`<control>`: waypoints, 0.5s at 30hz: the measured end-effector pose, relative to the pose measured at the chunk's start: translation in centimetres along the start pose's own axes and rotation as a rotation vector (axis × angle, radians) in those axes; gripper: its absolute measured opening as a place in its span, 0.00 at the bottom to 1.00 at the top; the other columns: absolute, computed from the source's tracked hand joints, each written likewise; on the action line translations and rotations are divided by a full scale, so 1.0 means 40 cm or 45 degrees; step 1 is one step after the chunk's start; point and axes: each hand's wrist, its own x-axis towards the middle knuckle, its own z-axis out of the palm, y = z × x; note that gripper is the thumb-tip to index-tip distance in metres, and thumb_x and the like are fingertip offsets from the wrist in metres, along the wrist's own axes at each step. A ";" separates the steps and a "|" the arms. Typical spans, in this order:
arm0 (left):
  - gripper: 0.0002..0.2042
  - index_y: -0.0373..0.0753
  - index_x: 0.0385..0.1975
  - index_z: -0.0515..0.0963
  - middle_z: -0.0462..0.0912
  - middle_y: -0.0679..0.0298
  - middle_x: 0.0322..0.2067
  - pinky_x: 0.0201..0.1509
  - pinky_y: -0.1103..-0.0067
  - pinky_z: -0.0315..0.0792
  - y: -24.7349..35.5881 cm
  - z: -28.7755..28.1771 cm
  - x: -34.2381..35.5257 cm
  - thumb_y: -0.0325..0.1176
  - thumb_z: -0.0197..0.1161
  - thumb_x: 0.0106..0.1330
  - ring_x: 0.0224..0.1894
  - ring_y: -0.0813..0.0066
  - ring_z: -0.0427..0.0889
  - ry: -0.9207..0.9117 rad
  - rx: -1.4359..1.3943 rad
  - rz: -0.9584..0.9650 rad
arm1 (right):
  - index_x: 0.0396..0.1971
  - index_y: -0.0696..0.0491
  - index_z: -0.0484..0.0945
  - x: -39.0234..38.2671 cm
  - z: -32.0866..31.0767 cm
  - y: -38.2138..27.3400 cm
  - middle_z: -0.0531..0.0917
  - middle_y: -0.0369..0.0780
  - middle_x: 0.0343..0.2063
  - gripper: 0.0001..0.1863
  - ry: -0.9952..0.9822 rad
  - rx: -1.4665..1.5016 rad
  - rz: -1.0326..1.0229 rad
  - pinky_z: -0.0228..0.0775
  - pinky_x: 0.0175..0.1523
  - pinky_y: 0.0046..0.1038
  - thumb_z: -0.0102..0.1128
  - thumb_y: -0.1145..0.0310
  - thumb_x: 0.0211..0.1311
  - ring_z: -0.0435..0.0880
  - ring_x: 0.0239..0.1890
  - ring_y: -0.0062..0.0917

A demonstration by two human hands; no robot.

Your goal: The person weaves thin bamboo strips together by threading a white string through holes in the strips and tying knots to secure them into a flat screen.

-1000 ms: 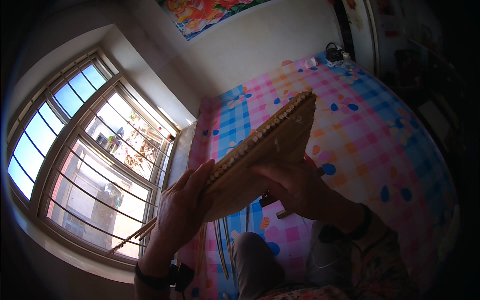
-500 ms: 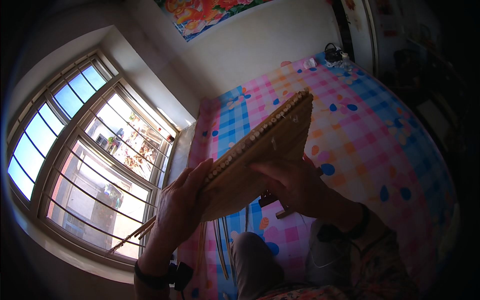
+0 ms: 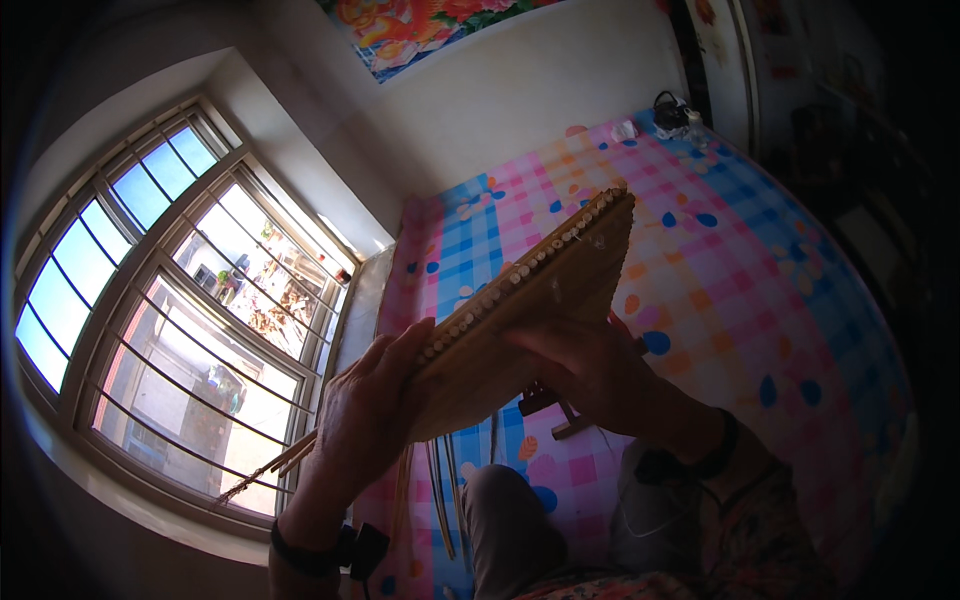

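In the middle I hold up a tan, flat panel of stalks, tilted, with round pale stalk ends lined up along its upper edge. My left hand is closed round the lower left end of the panel. My right hand grips its near side, the fingers partly hidden by shadow. Thin sticks jut out to the left behind my left wrist. Below the panel, a dark wooden object with a red part lies mostly covered by my right hand.
A plaid pink and blue sheet spreads under everything. Several long thin strips lie left of my knees. A barred window fills the left side. At the far right sit a black-handled bag, a clear bottle and a white packet.
The whole view has shifted slightly, and the panel appears a little lower and to the right. Both hands keep the same grip on it.
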 end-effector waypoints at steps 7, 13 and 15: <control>0.23 0.39 0.58 0.70 0.78 0.53 0.45 0.49 0.70 0.74 -0.005 0.004 0.004 0.27 0.61 0.60 0.47 0.56 0.80 0.008 0.007 0.029 | 0.50 0.60 0.74 0.001 -0.008 -0.003 0.80 0.51 0.43 0.16 -0.013 -0.027 -0.038 0.75 0.50 0.39 0.53 0.76 0.62 0.81 0.45 0.44; 0.25 0.38 0.60 0.68 0.78 0.53 0.45 0.47 0.65 0.75 0.000 0.002 0.004 0.30 0.60 0.62 0.44 0.53 0.82 0.000 0.083 0.068 | 0.49 0.59 0.74 -0.002 0.001 -0.004 0.81 0.51 0.42 0.17 0.039 -0.075 -0.066 0.76 0.47 0.39 0.55 0.76 0.60 0.82 0.44 0.44; 0.24 0.38 0.58 0.70 0.79 0.53 0.44 0.48 0.70 0.74 0.003 0.002 0.004 0.27 0.62 0.59 0.46 0.56 0.81 0.010 0.032 -0.005 | 0.49 0.58 0.74 -0.002 0.000 -0.004 0.81 0.51 0.41 0.16 0.037 -0.068 -0.058 0.76 0.47 0.39 0.55 0.76 0.60 0.82 0.43 0.45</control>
